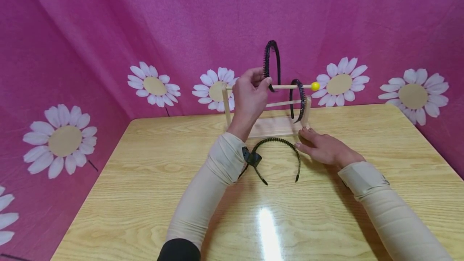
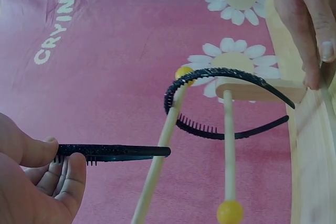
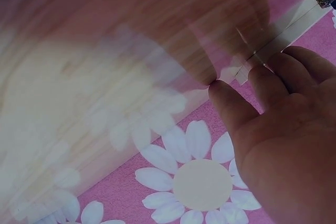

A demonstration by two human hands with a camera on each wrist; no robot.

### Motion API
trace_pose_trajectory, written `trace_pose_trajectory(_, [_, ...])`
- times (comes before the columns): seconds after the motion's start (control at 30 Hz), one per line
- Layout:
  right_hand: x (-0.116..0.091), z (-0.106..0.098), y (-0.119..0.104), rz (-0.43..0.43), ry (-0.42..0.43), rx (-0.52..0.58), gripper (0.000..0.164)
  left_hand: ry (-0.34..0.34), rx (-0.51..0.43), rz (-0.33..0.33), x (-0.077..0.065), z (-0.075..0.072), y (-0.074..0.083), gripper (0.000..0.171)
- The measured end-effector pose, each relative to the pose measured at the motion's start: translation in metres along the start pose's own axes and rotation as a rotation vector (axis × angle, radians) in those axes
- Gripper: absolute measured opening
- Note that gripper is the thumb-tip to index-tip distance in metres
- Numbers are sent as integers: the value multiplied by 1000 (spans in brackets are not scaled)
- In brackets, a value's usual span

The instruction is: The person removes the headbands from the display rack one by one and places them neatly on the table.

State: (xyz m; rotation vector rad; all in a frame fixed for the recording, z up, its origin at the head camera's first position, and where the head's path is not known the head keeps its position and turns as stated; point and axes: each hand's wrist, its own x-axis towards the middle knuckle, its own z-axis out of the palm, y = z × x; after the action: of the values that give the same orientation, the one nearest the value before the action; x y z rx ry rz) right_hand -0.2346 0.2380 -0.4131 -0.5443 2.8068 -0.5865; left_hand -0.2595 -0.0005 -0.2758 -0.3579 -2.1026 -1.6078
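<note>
My left hand [image 1: 251, 96] pinches a black toothed headband [image 1: 278, 61] between thumb and fingers. That headband stands upright at the upper rod of a wooden stand [image 1: 226, 106]; in the left wrist view its far part [image 2: 136, 151] crosses the rod [image 2: 153, 174]. A second black headband [image 1: 301, 106] hangs on the same rod, near the yellow ball [image 1: 315, 86] at its end. My right hand [image 1: 328, 148] lies with fingers extended at the stand's right base corner, fingertips touching there. Just in front of the base, a third toothed headband [image 1: 275, 139] lies on the table, partly behind the left wrist.
The wood-grain table [image 1: 145, 196] runs under both arms. A pink curtain [image 1: 203, 19] printed with white daisies stands behind and at the left. Below the upper rod, the stand has a lower rod [image 2: 229, 156] with its own yellow ball [image 2: 230, 212].
</note>
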Motion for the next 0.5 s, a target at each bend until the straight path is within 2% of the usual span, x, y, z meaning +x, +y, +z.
trace_pose_trajectory(0.3, [1,2,-1,2,-3,1,80,19,-133,-4,-1,-10,7,23])
trace_pose_trajectory(0.5, [1,1,1,0,3,-2,79,29,-225,-57,-2,-18,6,23])
